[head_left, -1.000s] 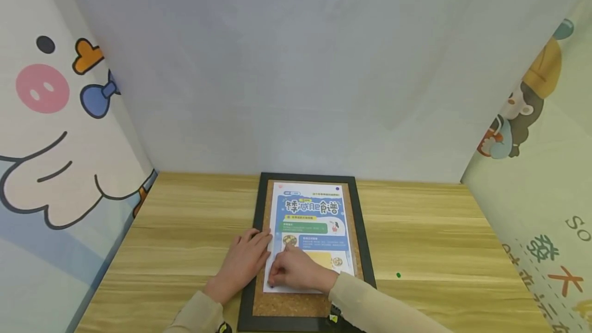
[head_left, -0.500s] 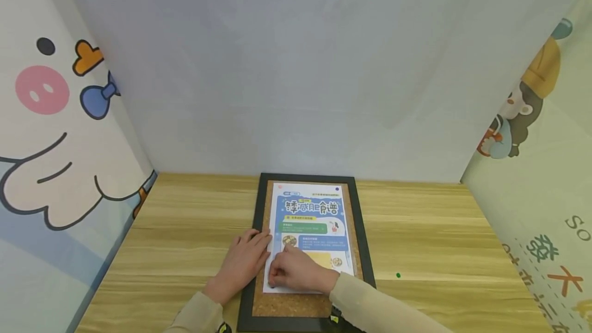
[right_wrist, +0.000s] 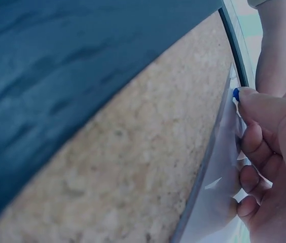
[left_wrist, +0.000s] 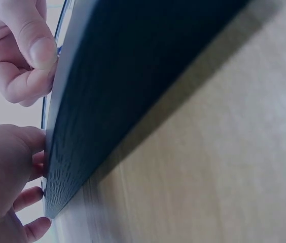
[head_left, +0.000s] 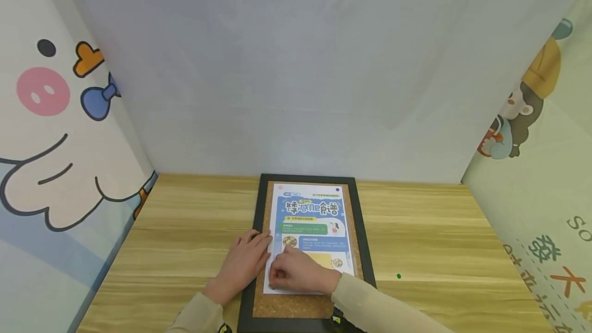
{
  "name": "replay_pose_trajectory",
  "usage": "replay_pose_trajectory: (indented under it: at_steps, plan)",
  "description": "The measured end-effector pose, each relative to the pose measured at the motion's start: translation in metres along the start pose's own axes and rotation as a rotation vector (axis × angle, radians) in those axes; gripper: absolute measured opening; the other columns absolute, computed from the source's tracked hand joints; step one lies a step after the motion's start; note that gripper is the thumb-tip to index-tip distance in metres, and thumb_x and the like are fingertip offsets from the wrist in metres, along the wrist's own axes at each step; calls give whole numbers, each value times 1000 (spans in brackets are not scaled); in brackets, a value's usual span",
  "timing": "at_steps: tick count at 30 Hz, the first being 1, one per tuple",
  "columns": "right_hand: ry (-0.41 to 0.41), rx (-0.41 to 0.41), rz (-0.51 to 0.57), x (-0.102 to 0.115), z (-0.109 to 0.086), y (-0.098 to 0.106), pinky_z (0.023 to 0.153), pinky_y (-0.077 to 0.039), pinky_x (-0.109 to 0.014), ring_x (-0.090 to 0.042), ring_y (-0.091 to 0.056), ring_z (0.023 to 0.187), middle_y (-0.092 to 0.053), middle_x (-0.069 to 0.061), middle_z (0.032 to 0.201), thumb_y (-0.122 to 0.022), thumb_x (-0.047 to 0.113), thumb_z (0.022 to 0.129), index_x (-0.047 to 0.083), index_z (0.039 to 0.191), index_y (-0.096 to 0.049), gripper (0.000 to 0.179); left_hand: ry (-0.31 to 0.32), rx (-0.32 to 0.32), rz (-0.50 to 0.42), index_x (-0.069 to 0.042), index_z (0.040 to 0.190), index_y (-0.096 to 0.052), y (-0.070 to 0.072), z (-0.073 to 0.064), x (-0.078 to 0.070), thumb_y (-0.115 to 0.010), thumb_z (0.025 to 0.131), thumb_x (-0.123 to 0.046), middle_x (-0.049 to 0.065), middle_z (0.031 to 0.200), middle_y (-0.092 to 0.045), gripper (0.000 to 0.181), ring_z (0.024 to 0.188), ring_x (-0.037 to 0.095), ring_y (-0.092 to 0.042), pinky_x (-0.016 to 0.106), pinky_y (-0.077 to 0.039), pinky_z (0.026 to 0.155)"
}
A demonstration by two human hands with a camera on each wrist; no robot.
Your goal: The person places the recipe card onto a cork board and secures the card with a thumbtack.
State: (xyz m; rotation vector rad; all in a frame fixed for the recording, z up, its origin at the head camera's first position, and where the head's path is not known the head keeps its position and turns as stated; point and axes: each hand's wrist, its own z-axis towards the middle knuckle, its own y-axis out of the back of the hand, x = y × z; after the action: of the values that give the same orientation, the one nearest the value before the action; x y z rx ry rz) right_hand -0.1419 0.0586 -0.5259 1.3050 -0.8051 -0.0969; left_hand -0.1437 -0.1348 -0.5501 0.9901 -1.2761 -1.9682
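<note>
The right hand (head_left: 299, 271) pinches a blue pin (right_wrist: 236, 94) between thumb and curled forefinger, at 7 o'clock on the printed sheet (head_left: 319, 204); whether its point has entered the cork (head_left: 287, 306) is hidden. At 9 o'clock the left hand (head_left: 242, 263) lies relaxed across the black frame (head_left: 366, 240), fingertips by the sheet's edge, grasping nothing.

The frame rests flat on a wood-grained table (head_left: 194, 220), a green dot (head_left: 399, 276) at 3 o'clock from the right hand. A pale cloth (head_left: 296, 91) hangs at 12, cartoon panels at 10 and 2.

The pin's head is small, glossy blue; the sheet is white and blue, with Chinese lettering.
</note>
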Motion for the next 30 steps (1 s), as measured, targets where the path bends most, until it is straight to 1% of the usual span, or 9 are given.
replay_pose_trajectory:
  at_steps: [7,11,16,22,30]
  plan:
    - [0,-2,50,-1,-1,1,69,-33,-14,3,-42,69,-59,26,76,-63,30,90,27,82,-68,10,-12,-21,8,-13,127,-58,-1,0,0,-58,93,-26,3,131,-56,37,115,26,-45,47,-36,83]
    - [3,12,66,-3,-2,1,69,-33,-14,2,-42,70,-60,26,78,-62,31,90,27,83,-68,10,0,1,15,-14,128,-57,-1,0,0,-57,94,-28,2,132,-55,37,116,25,-44,47,-36,84]
    - [18,23,50,-2,-1,3,69,-32,-14,2,-41,70,-60,25,78,-62,30,90,27,83,-68,10,9,23,29,-14,130,-56,0,0,0,-55,95,-29,2,133,-54,38,117,25,-44,46,-36,85]
    - [42,36,1,-4,1,0,70,-32,-15,4,-41,69,-59,25,77,-61,29,91,27,83,-67,10,-4,0,24,-13,129,-57,0,-1,-1,-57,94,-27,3,133,-55,38,116,26,-45,46,-37,83]
    - [20,44,-4,-4,1,1,67,-32,-15,3,-40,67,-56,25,76,-59,28,93,27,83,-66,12,-22,-28,17,-13,128,-58,-1,-1,0,-59,93,-25,3,132,-55,37,115,26,-46,46,-38,82]
